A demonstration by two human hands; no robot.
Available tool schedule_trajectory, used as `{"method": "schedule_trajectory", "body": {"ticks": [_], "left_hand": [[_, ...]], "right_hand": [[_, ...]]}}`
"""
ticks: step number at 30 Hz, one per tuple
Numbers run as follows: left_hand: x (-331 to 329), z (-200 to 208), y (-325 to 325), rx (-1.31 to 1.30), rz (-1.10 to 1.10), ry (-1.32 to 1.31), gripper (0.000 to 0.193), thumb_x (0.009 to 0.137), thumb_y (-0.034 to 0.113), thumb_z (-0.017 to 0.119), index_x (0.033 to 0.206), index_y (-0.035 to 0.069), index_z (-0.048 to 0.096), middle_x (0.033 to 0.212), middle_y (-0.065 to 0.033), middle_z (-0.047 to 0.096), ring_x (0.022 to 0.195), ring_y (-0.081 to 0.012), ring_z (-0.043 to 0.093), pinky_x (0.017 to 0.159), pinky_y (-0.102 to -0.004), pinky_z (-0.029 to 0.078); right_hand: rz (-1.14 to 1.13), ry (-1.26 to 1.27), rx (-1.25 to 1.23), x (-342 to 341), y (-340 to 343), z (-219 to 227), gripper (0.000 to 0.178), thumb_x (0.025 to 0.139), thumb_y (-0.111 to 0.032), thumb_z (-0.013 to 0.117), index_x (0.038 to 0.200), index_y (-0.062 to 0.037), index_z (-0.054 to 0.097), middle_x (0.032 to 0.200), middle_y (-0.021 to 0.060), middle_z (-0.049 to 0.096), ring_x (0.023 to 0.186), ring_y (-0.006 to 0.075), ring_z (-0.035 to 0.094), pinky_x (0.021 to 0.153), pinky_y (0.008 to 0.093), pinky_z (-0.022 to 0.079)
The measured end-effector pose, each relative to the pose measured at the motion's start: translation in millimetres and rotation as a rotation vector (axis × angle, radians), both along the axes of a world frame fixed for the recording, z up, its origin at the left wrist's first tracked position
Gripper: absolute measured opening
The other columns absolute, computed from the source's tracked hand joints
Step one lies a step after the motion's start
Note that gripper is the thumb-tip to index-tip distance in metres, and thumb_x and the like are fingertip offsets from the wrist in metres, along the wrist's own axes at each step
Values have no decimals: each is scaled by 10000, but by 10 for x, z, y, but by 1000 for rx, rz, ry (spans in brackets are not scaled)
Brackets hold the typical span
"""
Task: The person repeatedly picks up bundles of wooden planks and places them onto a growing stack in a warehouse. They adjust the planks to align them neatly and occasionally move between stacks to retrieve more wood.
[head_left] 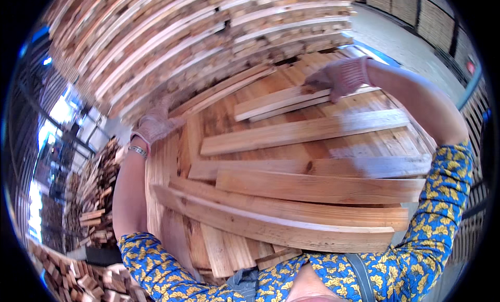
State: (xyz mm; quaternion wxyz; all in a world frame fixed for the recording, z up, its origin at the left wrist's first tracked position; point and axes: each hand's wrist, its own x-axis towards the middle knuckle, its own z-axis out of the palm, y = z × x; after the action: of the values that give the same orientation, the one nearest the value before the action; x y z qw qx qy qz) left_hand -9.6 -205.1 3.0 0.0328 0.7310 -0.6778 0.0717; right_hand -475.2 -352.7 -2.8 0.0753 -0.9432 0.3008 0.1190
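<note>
Both hands wear pinkish knit gloves. At the far right of the board-covered work surface, my right hand (346, 78) is closed on the right end of a pale wooden board (281, 100); a thinner strip (291, 108) lies along its near side. My left hand (156, 122) is at the far left, by the left end of narrow wooden strips (224, 93) along the back edge. Motion smears its fingers, so their grip is unclear. Between my arms, several loose boards lie roughly crosswise, among them a wide plank (304, 131) and a long one nearest me (281, 226).
A tall layered stack of lumber (208, 41) rises just behind the surface. Heaps of short wood offcuts (94, 198) lie at left, with more blocks (78, 276) at lower left. Concrete floor (411, 46) and a blue-grey pipe (471, 85) show at right.
</note>
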Motion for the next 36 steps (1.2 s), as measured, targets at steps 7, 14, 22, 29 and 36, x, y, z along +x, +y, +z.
{"method": "schedule_trajectory", "body": {"ticks": [7,14,22,29,36], "left_hand": [[-414,-154,-425,105,-130,-61,765,787,240,716,1422,-17,376,1421,-233,454,1321,-356,436,1135,-374,310],[-767,-76,-12,53,-129,81,642,736,159,724,1318,3,503,1273,-210,586,1192,-352,550,1023,-397,421],[-971,-81,-5,32,-119,-46,629,738,161,713,1314,28,498,1229,-208,609,1158,-341,574,998,-397,435],[-720,-176,-109,47,-167,191,608,746,151,700,1303,18,497,1231,-213,603,1170,-345,562,1000,-401,432],[-718,-119,57,-1,-158,-148,665,783,219,722,1354,24,445,1302,-237,544,1210,-377,521,1049,-421,405]], "right_hand": [[77,128,-268,-8,-216,131,755,727,-136,739,1410,-79,422,1159,178,642,1034,318,635,876,438,500],[-58,349,-281,550,-931,-191,573,734,-111,751,1277,-96,569,1228,133,625,1071,322,620,870,455,514],[-170,312,-322,283,-1211,-278,606,741,-138,743,1312,-107,542,1219,139,627,1059,314,623,854,453,517],[-216,314,-345,212,-1156,-335,635,748,-161,736,1343,-117,519,1212,144,629,1049,308,625,840,452,520],[-208,286,-383,180,-1063,-428,665,754,-185,729,1374,-127,496,1205,150,631,1039,301,628,826,451,522]]}}
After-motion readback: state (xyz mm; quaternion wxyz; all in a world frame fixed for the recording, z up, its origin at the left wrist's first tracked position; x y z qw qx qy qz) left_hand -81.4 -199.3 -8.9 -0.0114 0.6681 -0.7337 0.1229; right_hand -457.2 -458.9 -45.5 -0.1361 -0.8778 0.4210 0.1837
